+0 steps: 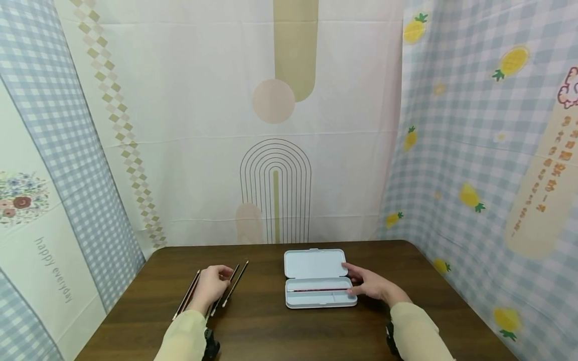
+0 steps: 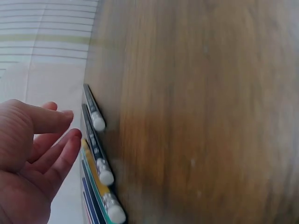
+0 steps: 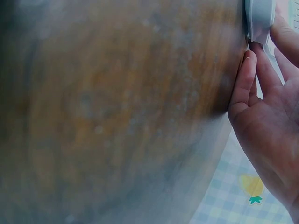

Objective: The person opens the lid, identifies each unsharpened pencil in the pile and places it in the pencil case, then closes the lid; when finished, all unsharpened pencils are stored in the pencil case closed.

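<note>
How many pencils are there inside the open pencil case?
1: a dark red pencil lies lengthwise in the pencil case, on the side nearer the lid. The right hand may hide a little at the right edge; no other pencil shows inside.

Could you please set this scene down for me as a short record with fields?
Surface: dark wooden table
Pencil case: open, lid tipped back
In the case: one pencil, in the rear compartment
Loose pencils: on the table, both sides of the left hand
Left hand: near them, holding none
Right hand: touching the case's right end
</note>
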`<state>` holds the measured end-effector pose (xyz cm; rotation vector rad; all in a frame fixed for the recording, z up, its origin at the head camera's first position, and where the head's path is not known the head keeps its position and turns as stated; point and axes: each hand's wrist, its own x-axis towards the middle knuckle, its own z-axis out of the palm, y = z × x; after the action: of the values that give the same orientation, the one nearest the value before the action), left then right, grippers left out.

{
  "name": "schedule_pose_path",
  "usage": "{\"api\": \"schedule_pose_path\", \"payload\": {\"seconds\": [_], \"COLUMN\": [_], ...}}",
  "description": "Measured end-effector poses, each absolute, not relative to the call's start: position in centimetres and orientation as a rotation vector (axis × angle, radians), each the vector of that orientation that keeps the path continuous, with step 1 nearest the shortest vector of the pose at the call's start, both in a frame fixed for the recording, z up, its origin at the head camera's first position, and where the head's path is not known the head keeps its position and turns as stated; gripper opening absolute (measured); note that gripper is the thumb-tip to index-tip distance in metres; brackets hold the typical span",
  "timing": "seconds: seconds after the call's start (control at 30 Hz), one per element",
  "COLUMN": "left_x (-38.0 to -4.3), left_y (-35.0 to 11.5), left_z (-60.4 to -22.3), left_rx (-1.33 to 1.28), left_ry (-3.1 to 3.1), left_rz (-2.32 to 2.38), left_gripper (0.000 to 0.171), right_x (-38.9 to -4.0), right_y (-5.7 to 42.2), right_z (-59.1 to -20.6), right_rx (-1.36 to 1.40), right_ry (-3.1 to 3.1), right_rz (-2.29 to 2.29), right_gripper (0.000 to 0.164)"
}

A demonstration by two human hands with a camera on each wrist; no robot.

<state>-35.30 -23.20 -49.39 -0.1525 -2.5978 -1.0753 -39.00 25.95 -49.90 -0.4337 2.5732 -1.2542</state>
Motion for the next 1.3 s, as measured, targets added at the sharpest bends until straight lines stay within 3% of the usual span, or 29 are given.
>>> {"api": "schedule_pose_path", "payload": {"seconds": [1.3], "left_x": [-34.67], "left_y": [-23.37], "left_z": [-49.69], "left_rx": [-0.086], "left_ry": [-2.69], "left_rz": [-0.877], "left_gripper": [0.037], "right_x": [-39.12], "right_y": [26.09], "right_z": [-50.07], "right_rx": [-0.447], "right_ry": [2.598], "right_rz": [-1.226], "right_gripper": [0.083]}}
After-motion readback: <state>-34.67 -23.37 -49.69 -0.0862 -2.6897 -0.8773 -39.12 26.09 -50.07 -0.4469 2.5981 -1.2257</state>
